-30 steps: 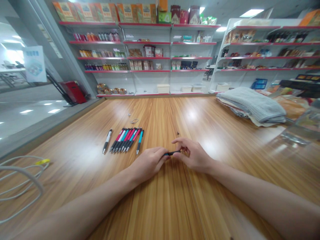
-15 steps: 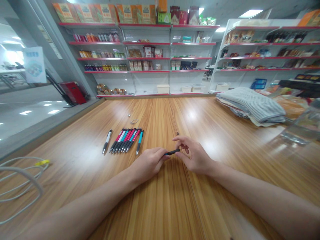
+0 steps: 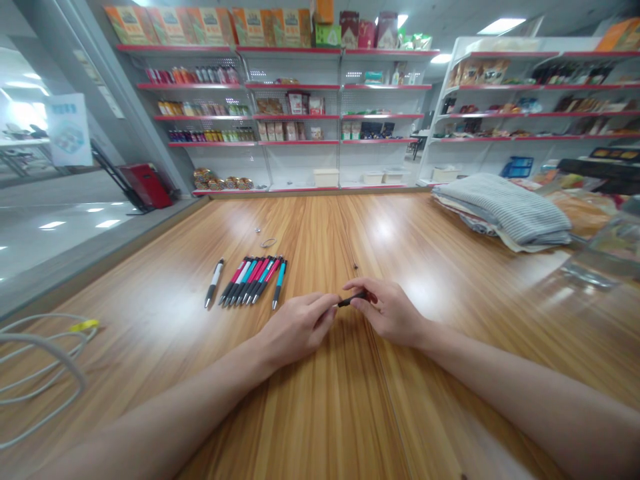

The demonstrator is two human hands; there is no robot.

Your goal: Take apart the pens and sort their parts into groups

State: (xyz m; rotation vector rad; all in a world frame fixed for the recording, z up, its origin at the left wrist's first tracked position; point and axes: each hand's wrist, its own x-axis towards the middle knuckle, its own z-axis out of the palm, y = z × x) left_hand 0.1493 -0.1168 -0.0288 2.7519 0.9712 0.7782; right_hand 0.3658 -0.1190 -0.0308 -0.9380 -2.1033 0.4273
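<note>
A pen (image 3: pixel 352 299) with a dark grip section lies between my two hands above the table, much of it hidden by fingers. My left hand (image 3: pixel 300 325) is closed, thumb and fingertips pinching at the pen's left end. From the other side, my right hand (image 3: pixel 391 311) grips the dark section between thumb and fingers. To the left, several pens in pink, white and teal form a close row (image 3: pixel 251 281). A white pen (image 3: pixel 214 283) lies apart on its left, and a teal pen (image 3: pixel 279 285) close on its right.
A thin ring (image 3: pixel 269 243) and a tiny shiny piece (image 3: pixel 258 230) lie behind the pens. Folded striped cloth (image 3: pixel 510 210) and a clear container (image 3: pixel 600 257) are at right. A coiled pale cable (image 3: pixel 75 360) is at left. Stocked shelves (image 3: pixel 295 87) stand beyond the table (image 3: pixel 320 413).
My right fingers have closed further over the pen's dark section, which has shifted slightly right and tilted up. The blue part seen at my left fingertips is now hidden.
</note>
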